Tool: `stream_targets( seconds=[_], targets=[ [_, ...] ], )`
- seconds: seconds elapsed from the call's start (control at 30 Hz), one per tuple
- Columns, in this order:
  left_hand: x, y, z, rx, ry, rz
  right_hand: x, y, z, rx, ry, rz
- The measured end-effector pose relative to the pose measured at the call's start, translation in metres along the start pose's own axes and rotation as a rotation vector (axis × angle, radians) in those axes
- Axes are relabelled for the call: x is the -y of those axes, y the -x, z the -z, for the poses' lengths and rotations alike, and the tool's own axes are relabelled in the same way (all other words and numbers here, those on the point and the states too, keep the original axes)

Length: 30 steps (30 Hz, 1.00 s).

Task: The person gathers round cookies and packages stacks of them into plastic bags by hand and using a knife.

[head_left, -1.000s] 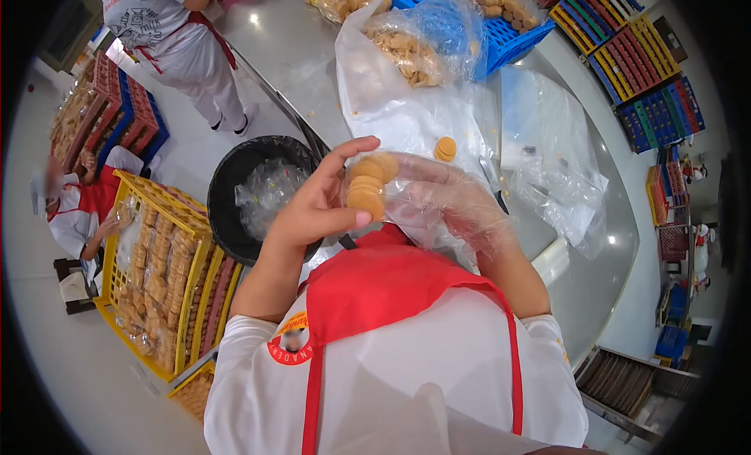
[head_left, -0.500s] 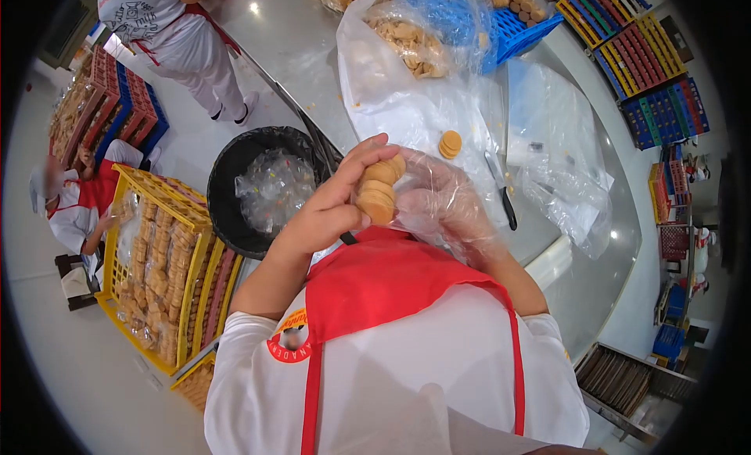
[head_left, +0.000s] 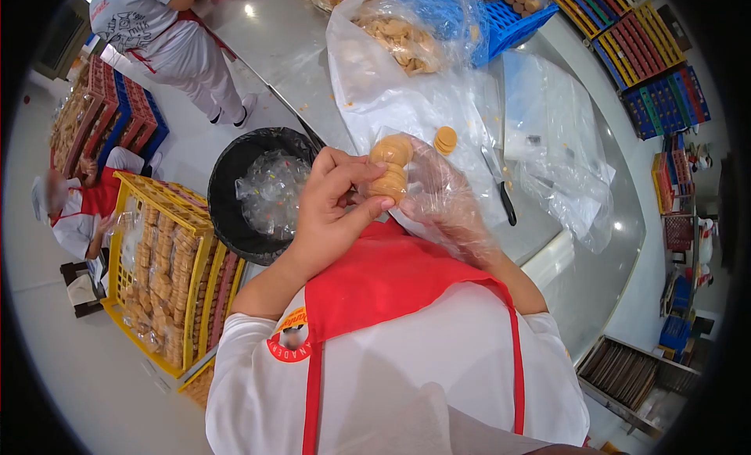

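Observation:
A short column of round, flat golden cookies (head_left: 392, 162) is held between my two hands, just above the red apron. My left hand (head_left: 332, 205) is bare; its thumb and fingers pinch the column from the left. My right hand (head_left: 444, 197), covered in clear plastic, closes on the column from the right, its fingertips partly hidden. Beyond my right hand a small stack of similar cookies (head_left: 445, 140) rests on a white plastic sheet (head_left: 364, 103). Farther up the sheet lies a clear bag of cookies (head_left: 403, 41).
A knife (head_left: 504, 193) and clear plastic bags (head_left: 547, 119) lie on the metal table (head_left: 301, 44). A black-lined bin (head_left: 227, 181) holds crumpled plastic. Yellow crates (head_left: 192, 299) of packed cookies stand at left. A blue crate (head_left: 520, 25) sits at the back. Two co-workers (head_left: 184, 52) are at left.
My left fingers have drawn back from around the column's far side into a pinch at its left. The cookies have shifted slightly right and up, showing more of their faces.

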<state>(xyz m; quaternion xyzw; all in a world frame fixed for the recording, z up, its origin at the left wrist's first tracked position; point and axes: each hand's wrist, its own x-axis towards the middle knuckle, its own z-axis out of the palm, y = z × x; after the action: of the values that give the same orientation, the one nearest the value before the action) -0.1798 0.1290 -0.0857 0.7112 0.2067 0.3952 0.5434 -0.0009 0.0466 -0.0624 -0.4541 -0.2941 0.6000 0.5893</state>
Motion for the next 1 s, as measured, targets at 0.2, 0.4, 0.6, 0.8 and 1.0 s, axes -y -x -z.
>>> stream_targets(
  seconds=[0.2, 0.4, 0.6, 0.8, 1.0],
  targets=[
    [-0.004, -0.002, -0.004, -0.069, 0.240, 0.111, -0.002, 0.002, 0.005, -0.001, -0.039, -0.024],
    [0.006, 0.000, 0.008, -0.068, 0.353, 0.148, 0.011, 0.005, 0.008, -0.041, -0.033, -0.124],
    [-0.001, 0.001, 0.012, 0.003, 0.436, 0.222, 0.013, 0.011, 0.013, 0.046, 0.030, -0.238],
    [0.005, 0.001, 0.001, 0.081, 0.451, 0.159, 0.015, 0.011, 0.003, -0.068, -0.100, -0.029],
    [-0.001, -0.001, -0.014, -0.116, 0.829, 0.480, -0.004, 0.011, 0.008, -0.152, 0.222, 0.197]
  ],
)
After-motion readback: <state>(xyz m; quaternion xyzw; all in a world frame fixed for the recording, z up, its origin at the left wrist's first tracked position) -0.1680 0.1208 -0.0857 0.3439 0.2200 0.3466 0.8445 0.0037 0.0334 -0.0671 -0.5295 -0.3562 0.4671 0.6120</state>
